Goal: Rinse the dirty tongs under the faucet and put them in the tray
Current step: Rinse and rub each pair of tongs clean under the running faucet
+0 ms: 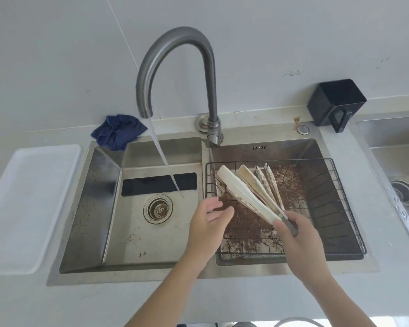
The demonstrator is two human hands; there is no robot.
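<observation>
The single head-worn view looks forward and steeply down from close above the faucet (175, 74), which stands near the frame's centre against the back wall, with the sink (151, 232) below it and both forearms entering from the bottom edge.

Two bare forearms, no sleeves visible, no rings, watch or gloves. The left hand (209, 214) and right hand (298, 234) have short, unpainted fingernails.

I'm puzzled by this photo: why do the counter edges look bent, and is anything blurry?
Head view: the wide-angle lens bows the pale grey countertop edges; even, soft light, faint shadows; the left hand looks slightly smeared; the curved steel faucet stays sharp.
</observation>
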